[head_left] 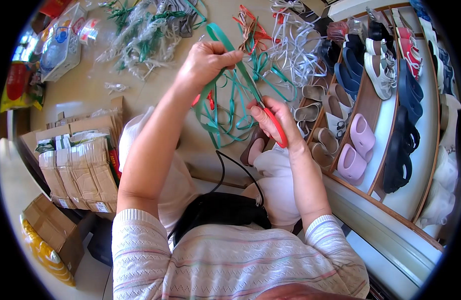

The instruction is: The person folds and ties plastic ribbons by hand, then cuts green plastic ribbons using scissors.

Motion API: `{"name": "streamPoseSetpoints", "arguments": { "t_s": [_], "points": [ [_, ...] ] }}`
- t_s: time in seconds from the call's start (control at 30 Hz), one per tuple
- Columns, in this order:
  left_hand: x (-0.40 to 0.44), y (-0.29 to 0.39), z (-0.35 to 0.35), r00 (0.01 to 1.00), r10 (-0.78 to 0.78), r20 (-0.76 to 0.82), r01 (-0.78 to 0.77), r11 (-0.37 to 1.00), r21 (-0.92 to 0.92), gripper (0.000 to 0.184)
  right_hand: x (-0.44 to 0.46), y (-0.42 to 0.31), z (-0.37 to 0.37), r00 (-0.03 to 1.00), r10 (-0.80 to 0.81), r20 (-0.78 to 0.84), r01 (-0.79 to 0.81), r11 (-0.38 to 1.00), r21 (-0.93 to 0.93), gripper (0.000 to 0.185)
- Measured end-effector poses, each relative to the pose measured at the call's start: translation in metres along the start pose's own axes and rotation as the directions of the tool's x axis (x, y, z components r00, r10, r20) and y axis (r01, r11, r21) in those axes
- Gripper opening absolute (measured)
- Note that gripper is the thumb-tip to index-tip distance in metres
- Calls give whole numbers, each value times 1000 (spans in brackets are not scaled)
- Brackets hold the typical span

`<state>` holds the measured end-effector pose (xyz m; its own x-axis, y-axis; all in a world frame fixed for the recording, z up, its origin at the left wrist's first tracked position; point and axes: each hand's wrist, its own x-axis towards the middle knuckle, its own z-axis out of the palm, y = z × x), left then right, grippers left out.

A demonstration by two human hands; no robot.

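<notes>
My left hand (208, 62) is closed around a flat green strap (216, 34), which loops up over the fingers and hangs below them. One length of the strap runs down to the right, toward my right hand (270, 117). That hand grips a pair of scissors (276, 128) by the red handles, blades pointing up and left. The blade tips are at or very near the strap; whether they touch it I cannot tell. Beneath both hands, more green strapping (230, 117) lies in loose coils on the floor.
A shoe rack (363, 112) with several pairs of shoes stands at the right. White strips (295, 42) and a tangle of clear and green plastic (140, 42) lie ahead. Folded cardboard (80, 172) and a brown box (50, 225) are at the left. A black bag (218, 212) rests on my lap.
</notes>
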<state>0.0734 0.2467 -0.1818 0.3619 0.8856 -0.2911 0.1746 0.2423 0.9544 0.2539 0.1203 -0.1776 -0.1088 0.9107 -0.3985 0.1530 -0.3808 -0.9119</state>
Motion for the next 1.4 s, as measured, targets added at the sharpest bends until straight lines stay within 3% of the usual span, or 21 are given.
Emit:
{"name": "streamPoseSetpoints", "arguments": {
  "t_s": [0.17,0.57,0.67,0.8,0.97,1.1,1.2,1.27,1.4],
  "points": [
    [-1,-4,4,996,-69,52,70,998,-8,28,0,1,-2,1000,16,-1,-16,999,-50,31],
    [3,-10,2,999,-19,42,22,996,-82,31,-1,0,-2,999,37,4,-36,995,-97,25],
    [2,-11,5,999,-21,34,22,998,-50,31,3,12,-1,997,-68,-23,65,992,-106,27],
    [0,-8,5,1000,-17,19,18,997,-77,31,3,9,-3,998,8,-56,-7,1000,19,39],
    [0,-8,11,988,132,-81,-114,975,192,31,2,4,-4,988,104,-115,-105,994,-5,45],
    [-1,-9,18,951,284,-120,-231,914,335,31,1,2,1,981,34,-193,-50,996,-74,41],
    [-1,-7,18,967,233,-102,-193,934,302,30,1,5,1,977,5,-213,-25,996,-90,40],
    [3,-12,17,983,179,-44,-169,970,176,31,1,6,0,980,-2,-197,-10,998,-60,40],
    [2,-10,15,989,94,111,-103,991,80,32,3,6,-5,993,85,-79,-73,987,142,38]
  ]
}}
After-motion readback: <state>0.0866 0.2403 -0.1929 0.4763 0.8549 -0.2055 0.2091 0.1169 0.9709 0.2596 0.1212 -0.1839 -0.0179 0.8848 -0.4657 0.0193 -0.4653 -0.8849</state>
